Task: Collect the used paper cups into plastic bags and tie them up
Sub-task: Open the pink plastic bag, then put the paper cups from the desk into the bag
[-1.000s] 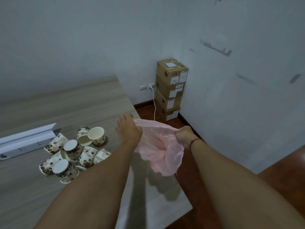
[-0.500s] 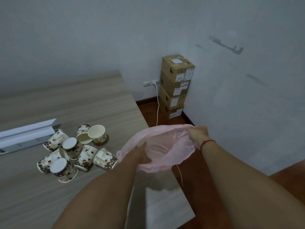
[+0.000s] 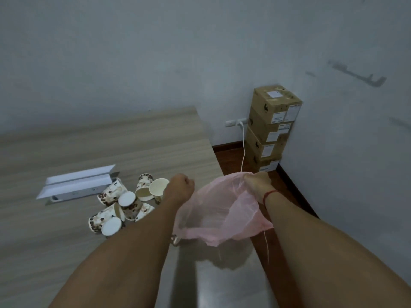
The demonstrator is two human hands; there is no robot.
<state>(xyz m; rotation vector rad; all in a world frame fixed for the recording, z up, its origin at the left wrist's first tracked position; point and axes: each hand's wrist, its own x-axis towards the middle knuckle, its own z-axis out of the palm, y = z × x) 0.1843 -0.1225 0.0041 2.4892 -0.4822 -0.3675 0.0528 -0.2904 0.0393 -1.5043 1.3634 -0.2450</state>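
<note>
A thin pink plastic bag (image 3: 219, 213) hangs over the table's right edge, its mouth spread wide between my hands. My left hand (image 3: 181, 187) is closed on the bag's left rim, just right of the cups. My right hand (image 3: 258, 183), with a red string on the wrist, pinches the far right rim. Several paper cups (image 3: 124, 203) with a brown coffee-bean print lie in a heap on the wooden table (image 3: 55, 241), most tipped over, one upright with its cream inside showing (image 3: 159, 187). My left forearm hides part of the heap.
A white power strip with an open white cover (image 3: 77, 184) lies left of the cups. Stacked cardboard boxes (image 3: 272, 127) stand in the room's corner beside a wall socket with a white cable. Dark wooden floor lies right of the table.
My left hand has gone from low inside the bag up to its left rim, next to the cups. The bag's mouth is wider. The view has shifted slightly.
</note>
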